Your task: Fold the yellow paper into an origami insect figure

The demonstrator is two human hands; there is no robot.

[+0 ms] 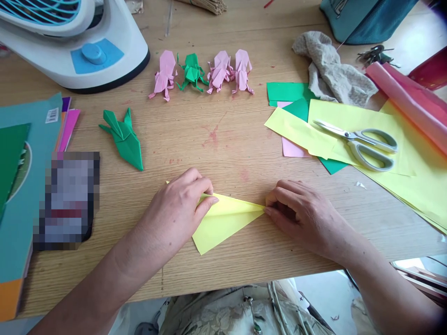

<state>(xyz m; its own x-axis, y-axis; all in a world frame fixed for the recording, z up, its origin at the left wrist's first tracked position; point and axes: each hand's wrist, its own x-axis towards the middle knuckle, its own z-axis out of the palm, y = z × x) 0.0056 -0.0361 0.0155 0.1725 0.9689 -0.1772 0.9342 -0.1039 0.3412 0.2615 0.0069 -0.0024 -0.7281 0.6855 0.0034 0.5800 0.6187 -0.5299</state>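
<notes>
**Folded yellow paper (228,225): two-point hold**

The folded yellow paper lies near the front edge of the desk (216,163). The left hand (185,202) pinches its upper edge between thumb and fingers, apparently to hold the layers aligned. The right hand (303,214) pinches the narrow tip, probably to tension the fold. Scissors (349,135) rest on yellow sheets (415,153) toward the desk's right edge, seemingly parked outside the work area yet reachable.

We see bright, soft light, whitish glare on the table (414,39) at upper right, faint shadows, a pixelated phone (71,200).
</notes>
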